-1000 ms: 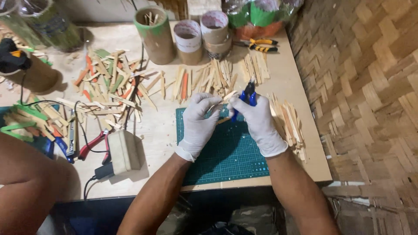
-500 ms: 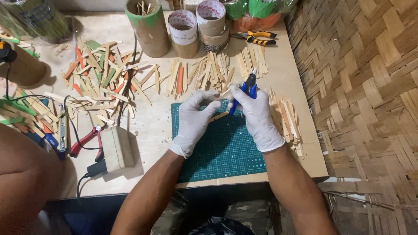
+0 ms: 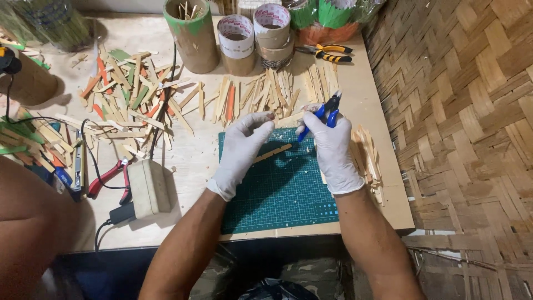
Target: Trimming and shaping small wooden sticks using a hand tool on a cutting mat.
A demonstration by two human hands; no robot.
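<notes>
Here, right hand grips blue cutters — mat's front open.

Cutting mat lies at lower centre of the table. Both hands sit over its upper edge: left hand left, right hand right. Loose sticks spread upper left. Tape rolls stand top centre, pliers to their right. Box sits left of the mat.

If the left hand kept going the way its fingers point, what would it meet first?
Probably the wooden stick at its fingertips, then the right hand with the blue-handled cutters; depth is unclear.
</notes>
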